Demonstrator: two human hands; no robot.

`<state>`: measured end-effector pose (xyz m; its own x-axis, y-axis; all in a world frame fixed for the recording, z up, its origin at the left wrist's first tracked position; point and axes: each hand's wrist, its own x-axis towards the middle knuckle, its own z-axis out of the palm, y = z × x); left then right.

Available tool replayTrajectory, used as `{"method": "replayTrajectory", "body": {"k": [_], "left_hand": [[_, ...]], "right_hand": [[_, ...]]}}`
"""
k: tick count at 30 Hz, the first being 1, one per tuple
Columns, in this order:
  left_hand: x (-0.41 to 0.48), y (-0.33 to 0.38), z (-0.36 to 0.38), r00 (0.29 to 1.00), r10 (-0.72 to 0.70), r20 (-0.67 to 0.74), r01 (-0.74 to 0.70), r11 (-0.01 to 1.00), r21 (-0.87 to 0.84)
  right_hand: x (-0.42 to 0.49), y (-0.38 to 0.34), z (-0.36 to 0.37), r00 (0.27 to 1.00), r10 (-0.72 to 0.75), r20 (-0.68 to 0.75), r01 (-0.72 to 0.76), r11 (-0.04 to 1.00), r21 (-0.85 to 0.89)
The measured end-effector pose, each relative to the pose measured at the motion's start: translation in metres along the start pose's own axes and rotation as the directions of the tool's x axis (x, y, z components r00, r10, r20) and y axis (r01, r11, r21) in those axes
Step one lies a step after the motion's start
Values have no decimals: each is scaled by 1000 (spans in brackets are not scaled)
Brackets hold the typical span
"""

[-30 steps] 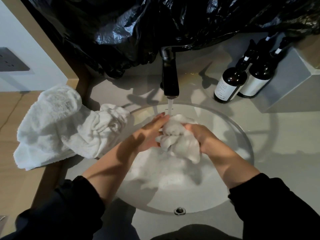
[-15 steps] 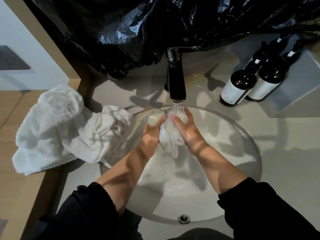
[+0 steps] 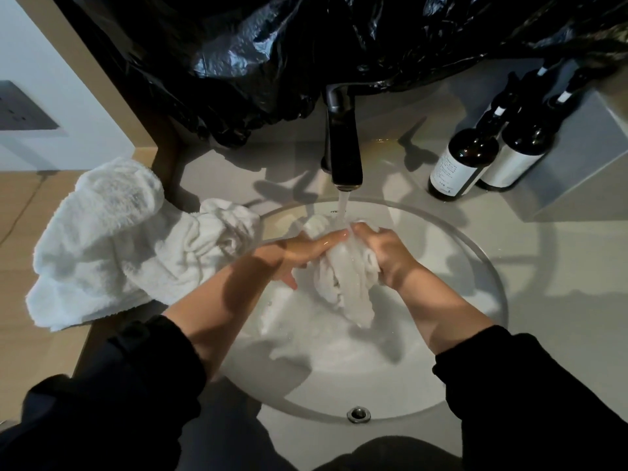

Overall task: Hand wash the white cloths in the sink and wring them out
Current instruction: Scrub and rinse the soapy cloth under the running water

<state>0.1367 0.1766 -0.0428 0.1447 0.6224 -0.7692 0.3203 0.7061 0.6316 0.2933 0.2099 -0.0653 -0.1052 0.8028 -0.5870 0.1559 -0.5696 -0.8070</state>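
Note:
A wet white cloth (image 3: pixel 350 283) hangs bunched over the round white sink (image 3: pixel 475 260), under the running stream from the dark tap (image 3: pixel 341 144). My right hand (image 3: pixel 387 256) grips the cloth's right side with curled fingers. My left hand (image 3: pixel 302 253) presses against its left side, fingers stretched out along the fabric. The cloth's lower end dangles toward the basin. More white cloth lies under the water in the basin (image 3: pixel 289 338). A pile of white towels (image 3: pixel 119 243) rests on the counter left of the sink.
Two dark pump bottles (image 3: pixel 462 164) with white labels stand at the back right beside a grey box (image 3: pixel 584 158). Black plastic sheeting (image 3: pixel 272 56) hangs over the wall behind the tap. A wooden surface (image 3: pixel 20 232) adjoins the counter on the left.
Both hands have dropped slightly from the spout and spread apart, and the cloth now hangs longer between them. The left hand's fingers have straightened along the cloth.

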Motion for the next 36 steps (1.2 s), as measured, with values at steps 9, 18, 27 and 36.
{"method": "replayTrajectory", "body": {"k": [9,18,27,36], "left_hand": [[-20,-46,24,901,370,-225,-420,873,-248],[-16,-56,31,885,182,-430,-315,912,-262],[-25,-63,9,943,222,-247,-290,912,-289],[-41,-37,5,951,186,-245,-293,794,-532]], "right_hand": [[-34,21,-7,920,248,305,-210,966,-150],[-77,55,41,979,-203,3,201,968,-152],[-39,22,26,992,-35,122,79,922,-379],[-43,2,-14,887,127,444,-120,992,-44]]}}
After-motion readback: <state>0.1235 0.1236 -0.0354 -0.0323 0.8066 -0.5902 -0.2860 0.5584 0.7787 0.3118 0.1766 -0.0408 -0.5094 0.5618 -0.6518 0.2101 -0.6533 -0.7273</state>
